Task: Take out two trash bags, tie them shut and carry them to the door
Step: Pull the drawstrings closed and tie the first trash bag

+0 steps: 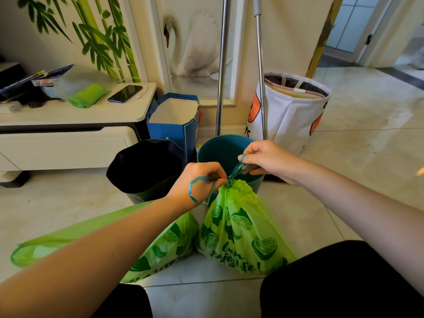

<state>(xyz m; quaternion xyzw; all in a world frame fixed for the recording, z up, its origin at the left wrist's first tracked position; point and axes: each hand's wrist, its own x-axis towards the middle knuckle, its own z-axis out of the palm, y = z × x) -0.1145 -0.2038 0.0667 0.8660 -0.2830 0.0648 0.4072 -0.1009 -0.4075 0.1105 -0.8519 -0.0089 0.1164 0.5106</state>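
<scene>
You are crouched on a glossy pale tiled floor [344, 180] by a teal plastic bin [220, 150] and a black-lined bin [146, 166]. The green lime-printed plastic trash bag [241, 230] stands upright just below your hands, its gathered, crinkled neck between them. Your left hand [197, 180] pinches one thin teal drawstring loop [195, 193] leftward; your right hand [268, 157] grips the other strand up and right. The knot looks unfinished. A second green bag [169, 244] lies slumped beside it, under your left forearm.
</scene>
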